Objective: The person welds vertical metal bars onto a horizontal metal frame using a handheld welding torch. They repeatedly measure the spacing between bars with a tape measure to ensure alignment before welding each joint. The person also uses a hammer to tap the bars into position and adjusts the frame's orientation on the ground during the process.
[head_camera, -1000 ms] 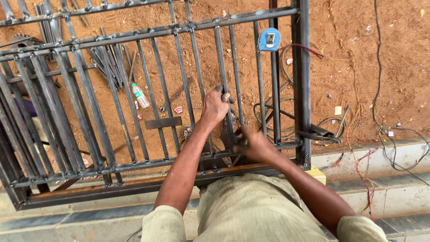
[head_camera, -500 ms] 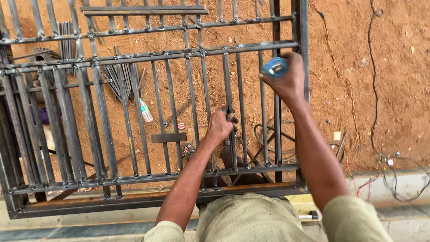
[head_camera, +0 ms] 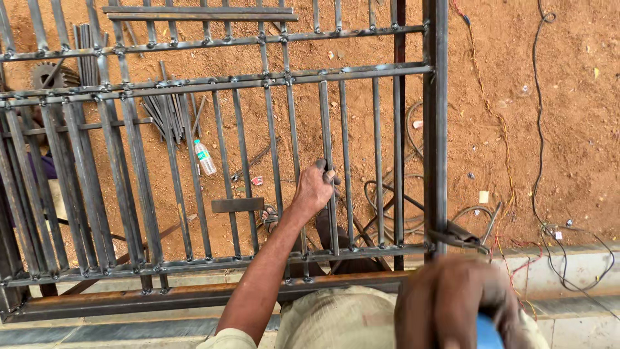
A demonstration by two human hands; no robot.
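Head cam looking straight down on a big steel gate grille (head_camera: 436, 129) with the person standing over it. Progress-wise: the frame looks mostly put together. The long rails and the heavy side post are in place, the upright bars sit in rows, and there are lumpy little weld blobs at most of the crossings. What looks unfinished to me is the infill: spacing is uneven, there's a short flat plate (head_camera: 237, 205) sitting between two bars, and a bundle of spare rods (head_camera: 169, 113) lies on the ground underneath, so I'd guess more bars need to go in.

Left hand (head_camera: 314, 189) is wrapped closed around one of the thin vertical bars (head_camera: 327, 129), fingers curled right round it, roughly mid-height in the panel. Right hand (head_camera: 455, 304) is up close to the lens at the bottom edge, blurry, closed over something blue (head_camera: 489, 333). Only a sliver shows, so I can't tell what it is.

Materials: everything in the grille is dark, raw, unpainted steel, square-ish bar stock with a dull mill-scale look, rough at the joints. Ground is dry reddish-brown dirt, gritty. A small clear plastic bottle (head_camera: 205, 157) lies down there, plus loops of black cable (head_camera: 387, 194) and thinner red and yellow wires (head_camera: 504, 187) trailing off to the right. A pale concrete step (head_camera: 581, 271) runs along the near side.
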